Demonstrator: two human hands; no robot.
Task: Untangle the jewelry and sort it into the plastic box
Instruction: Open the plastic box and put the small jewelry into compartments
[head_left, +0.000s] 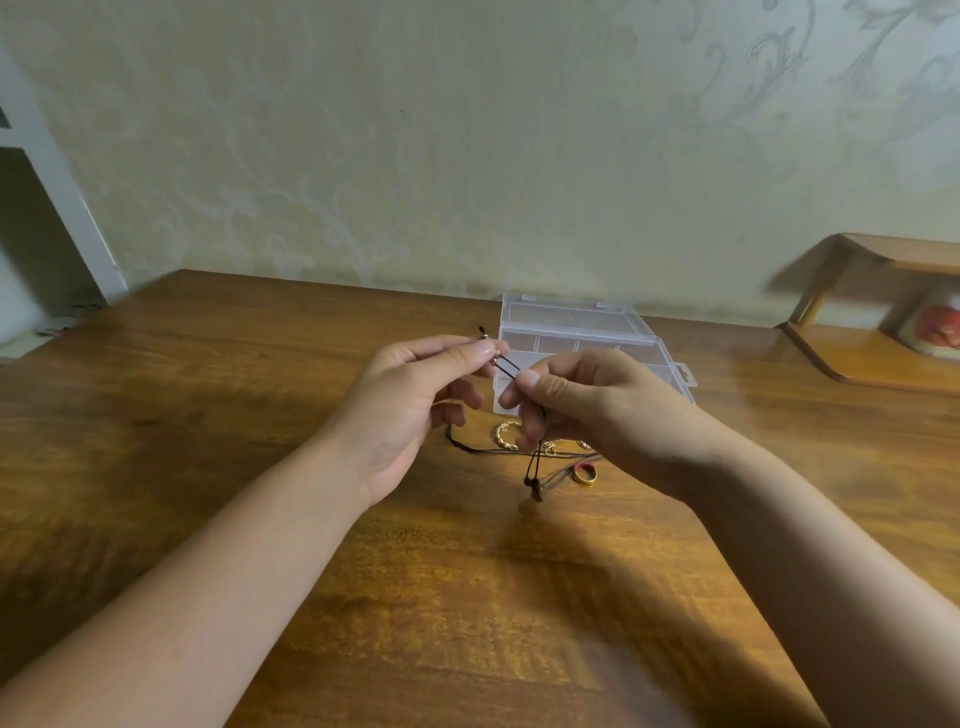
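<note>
On the wooden table (208, 415), the left hand (410, 405) is raised above the surface, thumb and forefinger pinching one end of a black cord (506, 366) at a small metal bead; this probably keeps the end free of the pile below. From the pinch the cord runs taut to the right hand (587, 405), whose curled fingers grip it further along, so a short stretch is held straight between the two, likely to find where it crosses other strands. Below that hand the cord drops to a dark knotted end (535, 488), and thin loops trail over the table. Beneath the hands lie a gold chain piece (506, 434) and, further right, a gold ring (584, 474), both unsorted. Behind the hands, toward the table's far edge, the clear plastic box (571, 332) lies open, its compartments apparently empty.
</note>
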